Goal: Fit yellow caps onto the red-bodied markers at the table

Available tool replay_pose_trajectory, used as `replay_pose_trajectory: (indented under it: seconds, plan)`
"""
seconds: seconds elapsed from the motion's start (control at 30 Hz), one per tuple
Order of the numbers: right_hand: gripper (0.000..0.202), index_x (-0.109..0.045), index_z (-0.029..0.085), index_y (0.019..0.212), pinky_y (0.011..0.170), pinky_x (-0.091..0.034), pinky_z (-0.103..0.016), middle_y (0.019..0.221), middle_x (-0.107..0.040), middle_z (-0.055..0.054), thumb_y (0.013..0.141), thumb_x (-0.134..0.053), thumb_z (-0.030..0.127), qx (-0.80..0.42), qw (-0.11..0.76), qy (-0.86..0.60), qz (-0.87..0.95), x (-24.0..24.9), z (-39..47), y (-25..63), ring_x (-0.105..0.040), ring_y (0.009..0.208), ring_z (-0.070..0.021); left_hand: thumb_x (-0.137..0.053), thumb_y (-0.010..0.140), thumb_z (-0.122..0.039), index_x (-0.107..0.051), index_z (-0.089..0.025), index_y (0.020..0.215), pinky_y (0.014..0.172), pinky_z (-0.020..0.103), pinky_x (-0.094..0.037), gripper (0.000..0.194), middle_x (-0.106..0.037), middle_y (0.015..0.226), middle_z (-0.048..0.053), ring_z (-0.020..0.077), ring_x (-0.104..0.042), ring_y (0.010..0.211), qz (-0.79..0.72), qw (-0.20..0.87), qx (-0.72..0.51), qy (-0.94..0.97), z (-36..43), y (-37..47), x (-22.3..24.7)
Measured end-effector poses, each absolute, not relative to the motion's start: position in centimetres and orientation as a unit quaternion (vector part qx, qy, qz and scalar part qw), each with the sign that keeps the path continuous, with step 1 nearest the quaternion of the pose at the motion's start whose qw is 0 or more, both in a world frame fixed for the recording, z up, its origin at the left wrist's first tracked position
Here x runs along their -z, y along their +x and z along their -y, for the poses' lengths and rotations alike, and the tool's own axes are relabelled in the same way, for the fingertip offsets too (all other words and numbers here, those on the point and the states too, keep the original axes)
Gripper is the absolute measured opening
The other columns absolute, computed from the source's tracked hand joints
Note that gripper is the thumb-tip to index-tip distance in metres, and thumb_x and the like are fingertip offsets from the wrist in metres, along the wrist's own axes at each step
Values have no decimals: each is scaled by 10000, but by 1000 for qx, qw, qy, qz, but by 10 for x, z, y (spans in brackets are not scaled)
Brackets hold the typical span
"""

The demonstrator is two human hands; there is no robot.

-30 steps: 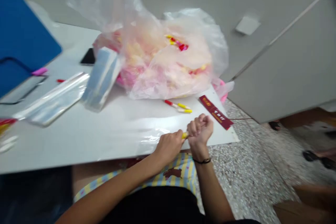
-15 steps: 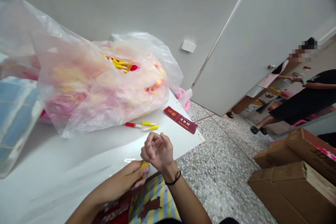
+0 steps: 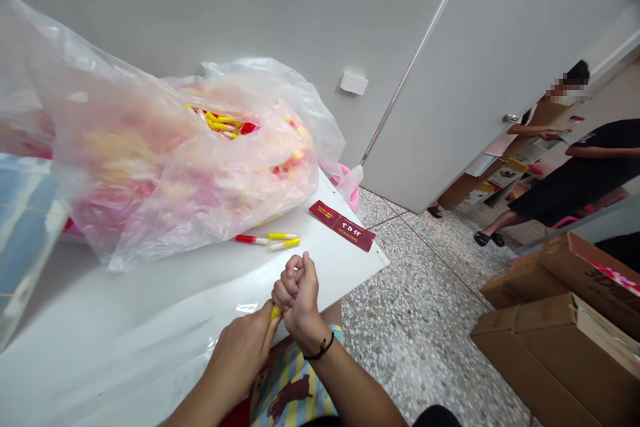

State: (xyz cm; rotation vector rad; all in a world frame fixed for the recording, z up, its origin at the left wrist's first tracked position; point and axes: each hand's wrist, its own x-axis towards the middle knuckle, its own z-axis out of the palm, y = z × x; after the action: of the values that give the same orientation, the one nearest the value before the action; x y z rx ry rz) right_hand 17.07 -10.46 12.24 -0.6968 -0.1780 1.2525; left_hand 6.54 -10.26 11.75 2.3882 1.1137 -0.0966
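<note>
My left hand [image 3: 245, 343] is closed on a small yellow stick [image 3: 275, 313], whose yellow end shows above the thumb. My right hand [image 3: 297, 295], with a black cord on its wrist, is curled into a fist right against that stick and the left hand. Whatever its fingers hold is hidden. Beyond the hands on the white table [image 3: 150, 320] lie a short red-and-white stick [image 3: 251, 239] and two yellow-and-white ones, one being the nearer yellow stick [image 3: 285, 244]. Several similar sticks [image 3: 223, 123] show through the opening of a big clear plastic bag [image 3: 200, 187].
A dark red card [image 3: 342, 225] lies near the table's right corner. At the left stands a blue-and-white box-like thing [image 3: 27, 227]. Cardboard boxes [image 3: 555, 353] sit on the speckled floor at right. Two people stand by the doorway, one in dark clothes [image 3: 575, 177].
My right hand has curled from a loose, palm-up shape into a tighter fist. My left hand has turned and moved up against it. The view has shifted slightly.
</note>
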Motion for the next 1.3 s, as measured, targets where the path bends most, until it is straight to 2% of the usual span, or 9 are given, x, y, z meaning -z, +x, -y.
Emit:
replay_pose_trajectory:
  seconds: [0.17, 0.33, 0.47, 0.67, 0.9, 1.1, 1.2, 1.3]
  plan:
    - [452, -356, 202, 583, 295, -84, -152, 344, -166, 123, 796, -479, 580, -527, 774, -347, 53, -116, 101, 170, -89, 290, -39, -222, 948, -204, -536, -154, 1034, 630, 338, -449, 329, -692, 851, 127, 313, -682, 818, -408, 179, 68, 893, 101, 69, -111]
    - [347, -441, 191, 597, 301, -113, -161, 326, -207, 115, 782, -542, 466, -542, 772, -324, 69, -114, 101, 180, -138, 286, -44, -273, 957, -227, -526, -142, 1052, 643, 345, -468, 283, -688, 868, 135, 306, -679, 825, -416, 149, 62, 895, 103, 73, -113]
    - [279, -509, 173, 669, 369, -241, -154, 381, -313, 87, 823, -516, 406, -569, 768, -282, 85, -115, 107, 190, -294, 342, -50, -311, 968, -288, -529, -157, 1014, 643, 325, -454, 258, -690, 860, 100, 270, -672, 780, -403, 210, 19, 891, 105, 74, -120]
    - [331, -488, 161, 649, 372, -224, -165, 412, -255, 82, 899, -392, 354, -598, 755, -262, 60, -119, 111, 198, -228, 344, -47, -373, 958, -350, -520, -192, 921, 605, 267, -377, 219, -652, 785, 34, 199, -617, 705, -382, 281, -67, 878, 107, 65, -120]
    - [303, -484, 164, 657, 381, -234, -164, 432, -213, 88, 895, -430, 344, -598, 755, -262, 54, -119, 113, 200, -220, 359, -51, -377, 947, -339, -490, -203, 850, 607, 252, -345, 202, -564, 721, -11, 158, -508, 649, -373, 375, -120, 840, 111, 53, -122]
    - [241, -507, 168, 684, 394, -244, -161, 440, -235, 88, 863, -486, 328, -604, 748, -260, 91, -116, 117, 190, -225, 370, -50, -399, 928, -302, -498, -194, 819, 608, 251, -330, 183, -558, 724, -7, 152, -502, 659, -392, 411, -142, 811, 119, 49, -120]
    - [216, -545, 167, 710, 448, -318, -170, 475, -338, 64, 836, -530, 342, -623, 724, -269, 125, -112, 122, 179, -349, 420, -56, -403, 926, -301, -514, -186, 816, 614, 247, -341, 194, -555, 709, -10, 142, -497, 641, -408, 424, -165, 792, 123, 41, -115]
    - [173, -581, 170, 764, 562, -409, -193, 568, -463, 29, 811, -584, 337, -630, 706, -279, 165, -108, 128, 169, -502, 564, -85, -414, 921, -297, -528, -181, 800, 615, 244, -353, 204, -564, 701, -12, 137, -499, 631, -423, 433, -181, 775, 126, 33, -109]
